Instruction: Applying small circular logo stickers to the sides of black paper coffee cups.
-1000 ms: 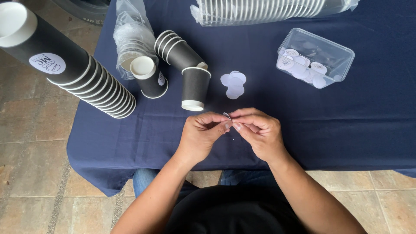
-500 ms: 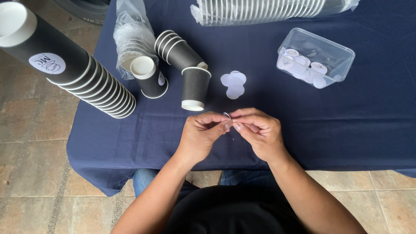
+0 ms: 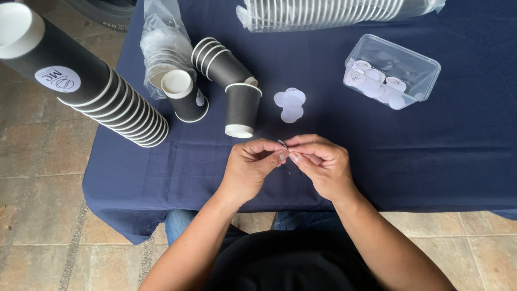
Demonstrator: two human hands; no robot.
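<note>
My left hand (image 3: pixel 250 168) and my right hand (image 3: pixel 320 164) meet at the fingertips over the front of the dark blue tablecloth (image 3: pixel 377 151). Together they pinch a small round white sticker (image 3: pixel 282 144), seen edge-on. Just beyond them lies a little pile of white round stickers (image 3: pixel 290 103). A black paper cup (image 3: pixel 240 109) stands upside down left of the pile, and another black cup with a white lid (image 3: pixel 183 95) stands upright further left.
A long stack of black cups (image 3: pixel 91 89) lies at the left, overhanging the table edge. A short stack (image 3: pixel 218 60) lies on its side by a clear plastic bag (image 3: pixel 161 40). A clear tub of stickers (image 3: pixel 390 73) sits right. A bagged cup stack (image 3: pixel 328 12) lies at the back.
</note>
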